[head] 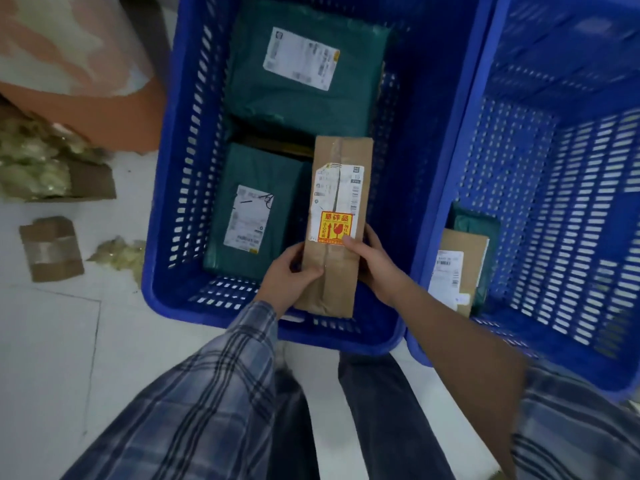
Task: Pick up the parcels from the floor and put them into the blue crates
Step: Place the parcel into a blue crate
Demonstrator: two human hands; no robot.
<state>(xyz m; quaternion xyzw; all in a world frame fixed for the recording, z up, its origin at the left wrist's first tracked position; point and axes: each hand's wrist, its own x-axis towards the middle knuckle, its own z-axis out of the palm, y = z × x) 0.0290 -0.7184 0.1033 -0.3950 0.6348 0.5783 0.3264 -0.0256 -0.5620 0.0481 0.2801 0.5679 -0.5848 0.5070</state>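
Note:
A long brown cardboard parcel (pixel 337 216) with a white label and a red-and-yellow fragile sticker is held over the left blue crate (pixel 166 237). My left hand (pixel 289 277) grips its near left side and my right hand (pixel 372 263) grips its near right side. Inside that crate lie two green bagged parcels, one at the far end (pixel 304 71) and one nearer (pixel 252 216), with a dark box partly hidden between them. The right blue crate (pixel 588 237) holds a brown parcel (pixel 457 268) on top of a green one (pixel 474 220).
On the pale floor at the left lie a taped cardboard scrap (pixel 52 249), a flat cardboard piece (pixel 90 183) and yellowish packing filler (pixel 31 161). An orange and white wrapped bulk (pixel 76 53) stands at the far left. My legs stand in front of the crates.

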